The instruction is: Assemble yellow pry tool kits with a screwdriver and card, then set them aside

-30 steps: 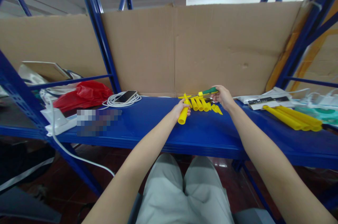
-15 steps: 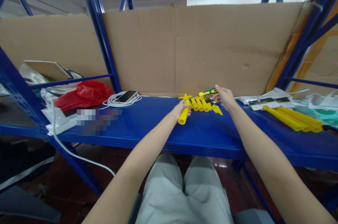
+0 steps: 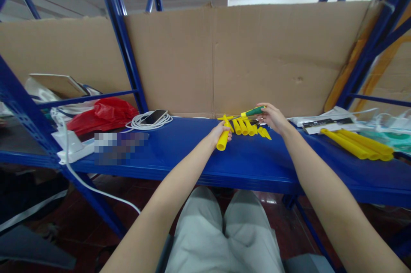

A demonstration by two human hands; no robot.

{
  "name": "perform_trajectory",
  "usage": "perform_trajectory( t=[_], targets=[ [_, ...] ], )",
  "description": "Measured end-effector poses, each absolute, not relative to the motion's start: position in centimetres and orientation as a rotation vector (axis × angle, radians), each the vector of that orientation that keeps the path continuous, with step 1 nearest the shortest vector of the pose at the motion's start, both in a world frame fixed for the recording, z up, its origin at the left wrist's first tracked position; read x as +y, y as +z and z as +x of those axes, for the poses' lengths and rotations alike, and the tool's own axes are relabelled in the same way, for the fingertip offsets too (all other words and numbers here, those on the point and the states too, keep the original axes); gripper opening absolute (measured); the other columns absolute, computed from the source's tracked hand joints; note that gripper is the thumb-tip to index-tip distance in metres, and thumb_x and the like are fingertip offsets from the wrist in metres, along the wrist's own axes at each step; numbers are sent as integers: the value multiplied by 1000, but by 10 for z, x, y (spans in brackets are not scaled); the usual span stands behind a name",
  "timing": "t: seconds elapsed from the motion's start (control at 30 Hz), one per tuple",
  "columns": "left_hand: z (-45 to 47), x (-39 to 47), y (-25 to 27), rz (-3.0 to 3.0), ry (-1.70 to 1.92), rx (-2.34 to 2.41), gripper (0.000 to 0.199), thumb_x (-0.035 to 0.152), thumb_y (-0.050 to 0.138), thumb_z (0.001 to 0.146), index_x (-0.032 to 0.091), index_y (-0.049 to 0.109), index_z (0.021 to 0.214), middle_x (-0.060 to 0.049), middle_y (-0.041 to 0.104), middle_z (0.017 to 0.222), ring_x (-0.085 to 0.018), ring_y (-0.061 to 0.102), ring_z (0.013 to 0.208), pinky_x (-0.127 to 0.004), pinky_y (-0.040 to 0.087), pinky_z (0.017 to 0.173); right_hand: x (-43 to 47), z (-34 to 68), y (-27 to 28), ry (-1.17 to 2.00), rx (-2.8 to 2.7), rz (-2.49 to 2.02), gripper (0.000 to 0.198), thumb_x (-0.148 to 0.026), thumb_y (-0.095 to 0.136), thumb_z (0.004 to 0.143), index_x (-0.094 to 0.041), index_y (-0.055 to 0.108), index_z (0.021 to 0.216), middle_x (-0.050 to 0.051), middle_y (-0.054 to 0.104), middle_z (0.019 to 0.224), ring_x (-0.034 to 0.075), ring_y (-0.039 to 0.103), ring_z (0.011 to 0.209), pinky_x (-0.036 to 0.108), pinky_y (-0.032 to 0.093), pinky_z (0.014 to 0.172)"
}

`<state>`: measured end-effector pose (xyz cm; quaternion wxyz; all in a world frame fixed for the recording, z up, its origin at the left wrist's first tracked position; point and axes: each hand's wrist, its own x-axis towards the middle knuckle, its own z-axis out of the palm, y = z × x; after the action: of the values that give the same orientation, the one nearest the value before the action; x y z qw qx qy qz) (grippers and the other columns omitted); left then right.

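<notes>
My left hand [image 3: 219, 133] is wrapped round a yellow plastic tube [image 3: 222, 141], whose open round end points toward me. In my right hand [image 3: 270, 116] is a screwdriver [image 3: 253, 111] with a green and yellow handle. Its shaft points left, toward the far end of the held tube; whether the tip touches it I cannot tell. Just right of the held tube, several short yellow tubes [image 3: 244, 127] lie side by side on the blue shelf [image 3: 189, 153]. Small yellow pointed pieces [image 3: 264, 133] lie beside them.
Longer yellow tubes [image 3: 358, 144] lie at the right, by a white and black package [image 3: 330, 125]. Toward the left are a phone [image 3: 154, 117] on a coiled white cable [image 3: 135, 124], a red plastic bag [image 3: 102, 114] and a white power strip [image 3: 81, 149]. A cardboard panel [image 3: 173, 63] stands behind.
My right hand and the screwdriver handle have shifted slightly, the fingers now stretched further along the handle. The left hand keeps its hold on the tube, almost unmoved.
</notes>
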<state>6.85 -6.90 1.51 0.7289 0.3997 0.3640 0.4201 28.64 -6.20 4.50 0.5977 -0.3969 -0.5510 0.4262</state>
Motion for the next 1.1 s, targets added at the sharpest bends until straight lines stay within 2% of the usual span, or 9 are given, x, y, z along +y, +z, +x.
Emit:
perform_trajectory(
  t=[0.17,0.3,0.47,0.57,0.67,0.8,0.97,1.1],
  targets=[
    [66,-63,12,878,900,751,53,2,40,80,30,35,125,5,40,65,-6,38,38,-12,30,37,-66,291,46,1035,-1326,-890,23,-10,54,80,-21,62,98,1,67,76,10,60,58,22,50,53],
    [65,-62,12,901,875,747,48,2,39,81,28,36,122,6,38,65,-6,37,38,-12,30,36,-75,292,49,1054,-1361,-880,32,0,55,75,-21,65,96,1,67,83,10,65,68,20,54,60],
    [64,-60,11,912,866,722,52,-1,36,80,28,35,124,5,40,64,-7,38,38,-13,32,37,-81,293,51,992,-1369,-921,36,4,55,76,-21,67,99,1,68,92,11,68,77,21,58,68],
    [63,-56,8,906,839,675,57,0,40,79,29,31,127,6,41,64,-7,39,38,-14,34,38,-76,295,49,928,-1356,-983,27,-1,57,82,-20,65,99,1,70,85,10,68,68,21,57,63],
    [64,-54,7,917,825,667,60,0,40,78,29,30,129,6,41,64,-8,40,38,-14,34,38,-68,296,44,828,-1324,-1087,3,-14,61,88,-16,62,86,1,67,63,8,60,47,18,52,50],
    [65,-58,8,920,839,703,58,0,38,78,28,32,128,5,40,64,-8,40,39,-14,33,37,-62,291,41,743,-1274,-1170,28,-34,63,89,-16,55,70,2,62,49,7,50,34,16,41,37],
    [65,-60,10,914,838,723,55,1,40,80,29,33,127,6,39,64,-7,40,39,-13,32,37,-65,282,44,744,-1208,-1179,29,-36,62,90,-17,54,70,5,66,54,9,54,37,17,41,37],
    [65,-60,10,904,839,719,62,3,44,80,31,29,133,7,40,64,-7,40,38,-13,32,37,-69,281,47,786,-1188,-1168,28,-36,64,89,-16,54,71,6,67,55,8,54,36,16,40,37]
  ],
)
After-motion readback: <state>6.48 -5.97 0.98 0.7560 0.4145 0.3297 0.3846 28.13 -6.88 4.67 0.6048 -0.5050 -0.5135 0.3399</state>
